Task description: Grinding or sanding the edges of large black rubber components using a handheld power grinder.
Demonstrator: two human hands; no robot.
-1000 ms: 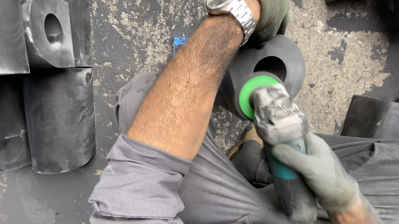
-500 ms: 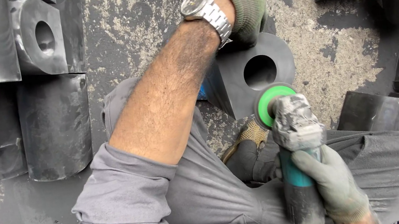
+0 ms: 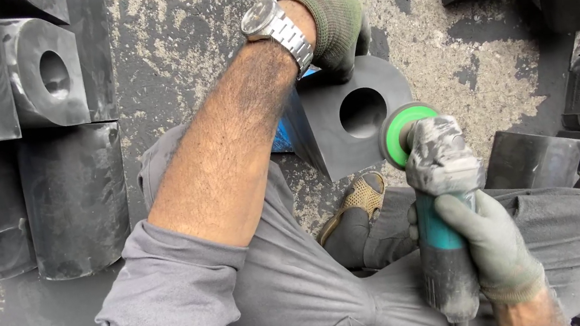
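A black rubber block (image 3: 357, 127) with a round hole through it is set on the concrete floor (image 3: 212, 38), just in front of the seated person's knees and sandalled foot (image 3: 359, 198). Its upper edge is gripped by the gloved left hand (image 3: 331, 25), whose fingers are curled over the top and pressed against the block. An angle grinder (image 3: 438, 195) is held by the gloved right hand (image 3: 495, 248), the fingers being wrapped tightly around the teal body. The green disc (image 3: 401, 136) is placed at the block's right edge; whether it touches the rubber cannot be told.

Several risks can be judged from this. The block is steadied by one hand only, so it could be kicked or spun if the disc were to bite. The grinder is controlled single-handed, and a snatch could carry it toward the foot, which is barely covered, or the trouser leg close beneath. Similar black blocks (image 3: 43, 76) are stacked at the left of the floor, well apart.
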